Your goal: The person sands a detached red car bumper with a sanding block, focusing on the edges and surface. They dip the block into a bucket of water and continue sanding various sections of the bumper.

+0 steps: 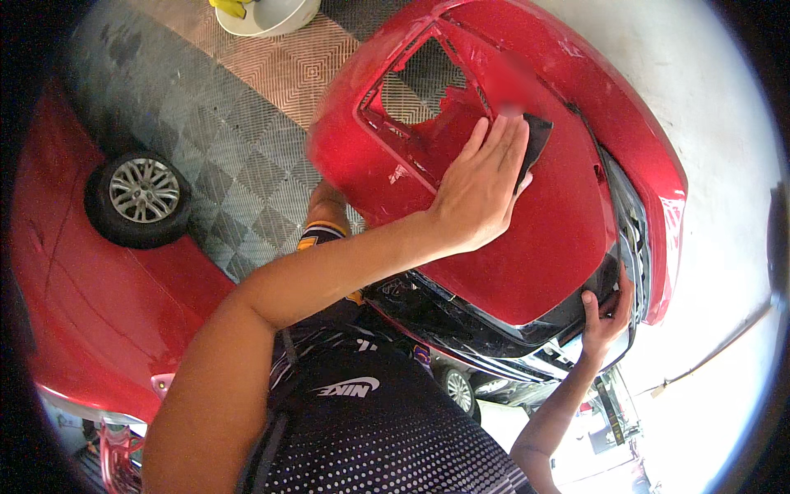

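A large red car bumper cover (527, 239) with a black lower trim stands tilted in front of me. My left hand (485, 181) lies on its red face, fingers stretched out and together. Under those fingers is a black sheet that looks like sandpaper (536, 142), with my thumb along its near edge. My right hand (607, 323) is closed round the bumper's black edge at the lower right, its fingertips partly hidden behind the trim. Beyond my left fingers, a large opening (424, 78) in the bumper shows the floor through it. Pale scuffs (397, 174) mark the paint near it.
A red car (90, 305) stands at my left, its wheel (140, 200) turned outward. At the top, a white bucket (276, 16) holds a yellow thing (230, 6). Patterned grey and tan tiles (247, 152) cover the floor. Another car's wheel (457, 390) shows low in the view.
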A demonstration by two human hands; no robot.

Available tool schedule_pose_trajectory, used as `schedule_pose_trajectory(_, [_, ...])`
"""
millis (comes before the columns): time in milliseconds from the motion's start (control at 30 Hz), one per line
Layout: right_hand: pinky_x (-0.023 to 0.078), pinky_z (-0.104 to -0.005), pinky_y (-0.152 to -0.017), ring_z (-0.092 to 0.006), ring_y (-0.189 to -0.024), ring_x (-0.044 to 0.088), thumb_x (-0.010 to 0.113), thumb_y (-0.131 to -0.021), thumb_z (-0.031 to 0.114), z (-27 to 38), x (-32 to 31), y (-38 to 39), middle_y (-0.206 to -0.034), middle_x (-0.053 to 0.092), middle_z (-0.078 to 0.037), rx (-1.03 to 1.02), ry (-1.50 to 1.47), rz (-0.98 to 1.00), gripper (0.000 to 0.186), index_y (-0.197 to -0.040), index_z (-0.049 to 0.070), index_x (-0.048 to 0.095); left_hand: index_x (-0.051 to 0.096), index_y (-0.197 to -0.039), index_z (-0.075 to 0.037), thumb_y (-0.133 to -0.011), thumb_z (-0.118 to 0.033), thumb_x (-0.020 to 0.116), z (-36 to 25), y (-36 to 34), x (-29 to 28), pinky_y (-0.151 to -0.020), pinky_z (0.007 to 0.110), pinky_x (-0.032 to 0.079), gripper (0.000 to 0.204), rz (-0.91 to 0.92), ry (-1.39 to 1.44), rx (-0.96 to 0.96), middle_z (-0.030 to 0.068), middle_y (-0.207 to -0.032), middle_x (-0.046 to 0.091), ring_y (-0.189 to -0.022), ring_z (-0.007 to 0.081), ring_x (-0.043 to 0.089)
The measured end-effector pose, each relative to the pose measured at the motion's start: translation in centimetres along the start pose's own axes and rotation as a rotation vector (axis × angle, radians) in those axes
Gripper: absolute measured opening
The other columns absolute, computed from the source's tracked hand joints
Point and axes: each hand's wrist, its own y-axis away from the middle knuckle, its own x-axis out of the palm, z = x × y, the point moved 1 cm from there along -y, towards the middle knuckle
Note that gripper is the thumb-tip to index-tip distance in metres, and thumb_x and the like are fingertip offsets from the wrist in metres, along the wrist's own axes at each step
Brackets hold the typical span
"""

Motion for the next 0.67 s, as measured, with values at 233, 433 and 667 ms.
schedule_pose_trajectory(233, [0.05, -0.0411, -0.092, -0.027, -0.109, 0.061, 0.086, -0.081, 0.042, -0.4, 0.1, -0.1, -0.124, 0.064, -0.014, -0.054, 0.035, -0.006, 0.08, -0.145, 0.004, 0.056, 0.03, -0.149, 0.015, -0.106, -0.022, 0.052, 3.2, -2.7, 0.1, -0.122, 0.056, 0.027, 0.061, -0.053, -0.049, -0.124, 0.0385, -0.151, 0.039, -0.145, 0.0511, 0.036])
schedule_pose_trajectory(433, [0.033, -0.0281, -0.066, -0.0119, -0.076, 0.04, 0.084, -0.084, 0.04, -1.0, 0.3, -0.2, -0.111, 0.06, -0.004, -0.156, 0.021, -0.052, 0.077, -0.145, 0.002, 0.056, 0.033, -0.148, 0.014, -0.107, -0.022, 0.048, 8.7, -6.2, -0.5, -0.122, 0.054, 0.03, 0.056, -0.156, -0.136, -0.171, 0.0367, -0.149, 0.044, -0.143, 0.0478, 0.041])
schedule_pose_trajectory(667, [0.049, -0.0404, -0.093, -0.0287, -0.106, 0.06, 0.086, -0.081, 0.04, -0.7, -0.2, 0.2, -0.119, 0.063, -0.012, -0.056, 0.004, 0.006, 0.079, -0.145, 0.004, 0.056, 0.024, -0.156, 0.009, -0.108, -0.026, 0.048, 11.6, -6.7, -0.3, -0.125, 0.053, 0.026, 0.064, -0.074, -0.052, -0.276, 0.0308, -0.159, 0.034, -0.148, 0.0449, 0.035])
